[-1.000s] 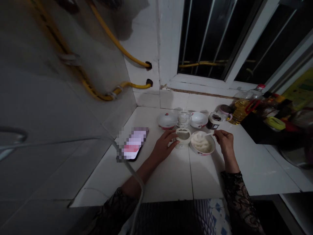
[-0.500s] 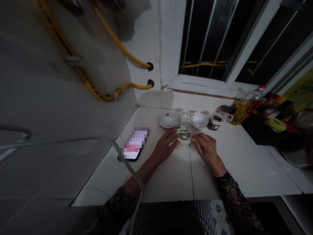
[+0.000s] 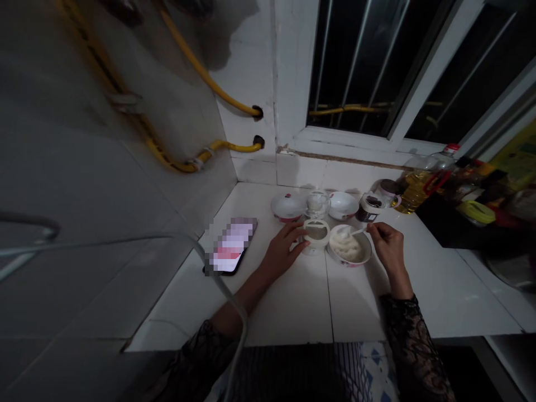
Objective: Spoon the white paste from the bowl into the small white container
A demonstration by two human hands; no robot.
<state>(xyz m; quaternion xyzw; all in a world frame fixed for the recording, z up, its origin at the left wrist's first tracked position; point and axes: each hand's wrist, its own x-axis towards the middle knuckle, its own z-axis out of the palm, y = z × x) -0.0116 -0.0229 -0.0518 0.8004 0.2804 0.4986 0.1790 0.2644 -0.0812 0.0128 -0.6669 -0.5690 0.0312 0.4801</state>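
My left hand (image 3: 285,248) curls its fingers against the left side of a small round white container (image 3: 316,234). That container stands upright on the counter with a greyish inside showing; what it holds I cannot make out. To its right is a bowl (image 3: 355,261) with a pink pattern, holding a white, soft-looking substance (image 3: 349,248). My right hand (image 3: 386,240) pinches the handle of a white spoon (image 3: 358,231) at the bowl's right rim. The spoon's head lies over the bowl, carrying some of the white substance.
Behind stand a white bowl (image 3: 287,207), a clear glass container (image 3: 317,204), another bowl (image 3: 343,205) and a dark-labelled jar (image 3: 371,207). A phone (image 3: 232,248) lies left. An oil bottle (image 3: 412,192) and a black box (image 3: 439,220) stand right. A grey cable (image 3: 218,282) crosses the foreground.
My right hand has moved right, away from the white container. The bowl of white substance and the spoon now show where that hand was. My left hand stays put.
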